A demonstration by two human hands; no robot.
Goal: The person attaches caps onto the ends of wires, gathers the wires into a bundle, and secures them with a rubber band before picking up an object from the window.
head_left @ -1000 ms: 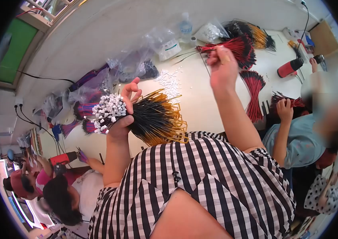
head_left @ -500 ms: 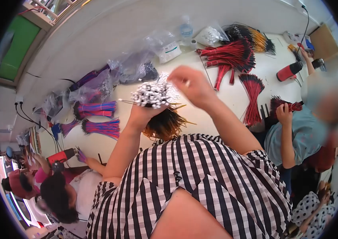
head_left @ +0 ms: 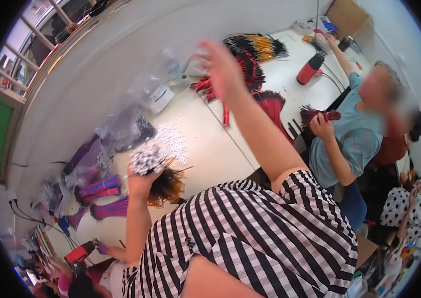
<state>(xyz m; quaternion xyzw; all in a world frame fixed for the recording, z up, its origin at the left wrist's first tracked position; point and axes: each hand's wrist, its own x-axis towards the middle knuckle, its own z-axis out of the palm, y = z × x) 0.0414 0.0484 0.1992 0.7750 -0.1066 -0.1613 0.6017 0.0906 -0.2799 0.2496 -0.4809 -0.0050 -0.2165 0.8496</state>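
Observation:
My left hand (head_left: 142, 183) is wrapped round a thick bundle of black and yellow wires (head_left: 169, 185), with the white connector ends (head_left: 147, 158) pointing up and away from me. Blurred by motion, my right hand (head_left: 222, 67) is raised over the back of the table, its fingers spread and nothing visible in them. Beneath and behind it lie red and black wire bundles (head_left: 250, 72). Loose small white connectors (head_left: 171, 140) are scattered on the table just beyond my left hand.
Blue and red wire bundles (head_left: 102, 191) and plastic bags (head_left: 126, 126) lie at the left. A bottle (head_left: 171, 64) stands at the back near a white packet (head_left: 160, 98). At the right are a red heat gun (head_left: 310, 68) and a co-worker (head_left: 344, 129) holding red wires.
The view has turned. My right hand has moved from beside the connector ends up toward the back of the table, with its fingers spreading. My left hand keeps the bundle.

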